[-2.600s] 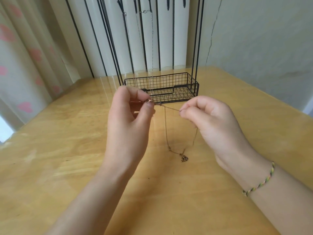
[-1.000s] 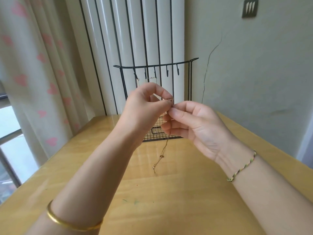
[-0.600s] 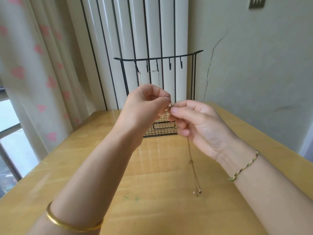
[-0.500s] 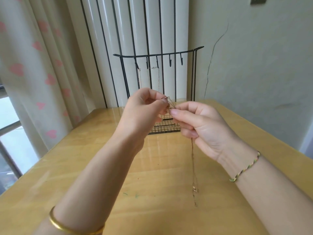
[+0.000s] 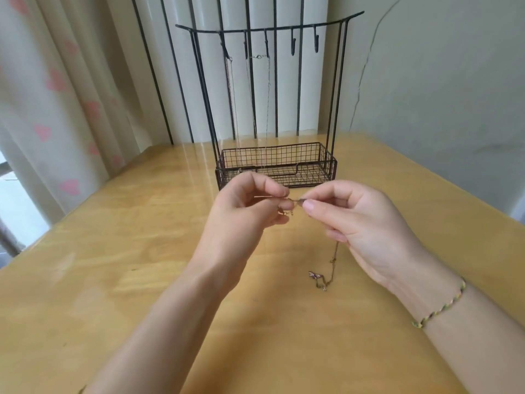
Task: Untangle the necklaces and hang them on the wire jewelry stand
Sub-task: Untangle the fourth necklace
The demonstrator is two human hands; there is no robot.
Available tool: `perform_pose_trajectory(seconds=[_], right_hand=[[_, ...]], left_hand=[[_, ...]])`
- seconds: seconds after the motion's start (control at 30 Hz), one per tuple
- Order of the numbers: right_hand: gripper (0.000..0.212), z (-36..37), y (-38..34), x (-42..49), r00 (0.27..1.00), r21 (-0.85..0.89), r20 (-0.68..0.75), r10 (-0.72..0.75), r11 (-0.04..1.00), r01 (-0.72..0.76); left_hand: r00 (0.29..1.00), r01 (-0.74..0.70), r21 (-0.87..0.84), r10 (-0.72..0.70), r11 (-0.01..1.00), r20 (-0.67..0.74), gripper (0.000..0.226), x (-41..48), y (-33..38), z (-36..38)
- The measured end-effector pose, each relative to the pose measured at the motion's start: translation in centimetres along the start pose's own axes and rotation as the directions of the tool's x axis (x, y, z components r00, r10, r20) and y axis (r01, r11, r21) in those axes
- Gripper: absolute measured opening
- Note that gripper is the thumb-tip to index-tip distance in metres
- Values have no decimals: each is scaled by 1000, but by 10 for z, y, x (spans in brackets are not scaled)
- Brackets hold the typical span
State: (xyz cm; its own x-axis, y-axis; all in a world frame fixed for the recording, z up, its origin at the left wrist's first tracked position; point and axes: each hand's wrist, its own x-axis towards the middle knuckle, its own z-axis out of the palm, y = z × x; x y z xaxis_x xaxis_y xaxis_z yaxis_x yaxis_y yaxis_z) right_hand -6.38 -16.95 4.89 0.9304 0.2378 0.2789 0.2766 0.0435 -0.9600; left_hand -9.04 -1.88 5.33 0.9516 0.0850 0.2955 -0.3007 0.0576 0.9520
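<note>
Both hands pinch the gold necklace (image 5: 329,275) ends: left hand (image 5: 247,206), right hand (image 5: 352,220). Close the clasp (too small to see) first — then use a free hook (image 5: 293,46).

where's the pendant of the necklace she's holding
In the head view, the pendant lies on the wooden table, just left of the right hand.

Both forearms reach forward over the table, the hands raised and nearly meeting. The left hand (image 5: 244,207) has its thumb and forefinger pinched together, the other fingers curled beneath — knuckles turned up. The right hand (image 5: 358,223) mirrors it, thumb and forefinger tips pressed tight, palm facing left, a braided band (image 5: 439,307) round its wrist.
</note>
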Motion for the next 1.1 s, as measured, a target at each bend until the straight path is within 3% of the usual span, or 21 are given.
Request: perform_pose_trajectory(seconds=[0.1, 0.2, 0.5, 0.83, 1.1], right_hand=[[14, 2, 5, -1, 997, -10, 8, -83, 996, 83], [13, 4, 7, -2, 993, -2, 24, -119, 993, 119], [15, 4, 10, -8, 990, -39, 13, -143, 989, 143], [13, 4, 8, -10, 985, -63, 48, -168, 983, 171], [14, 6, 7, -12, 978, -214, 5, -210, 955, 206]], left_hand=[[996, 77, -70, -74, 995, 38, 17, -3, -7, -2], [992, 102, -32, -99, 994, 73, 17, -6, -12, -2], [999, 51, 32, -52, 998, 11, 15, -13, -10, 0], [992, 126, -123, -124, 984, 22, 14, -14, -5, 0], [984, 180, -172, -175, 968, 47, 10, -15, -6, 3]])
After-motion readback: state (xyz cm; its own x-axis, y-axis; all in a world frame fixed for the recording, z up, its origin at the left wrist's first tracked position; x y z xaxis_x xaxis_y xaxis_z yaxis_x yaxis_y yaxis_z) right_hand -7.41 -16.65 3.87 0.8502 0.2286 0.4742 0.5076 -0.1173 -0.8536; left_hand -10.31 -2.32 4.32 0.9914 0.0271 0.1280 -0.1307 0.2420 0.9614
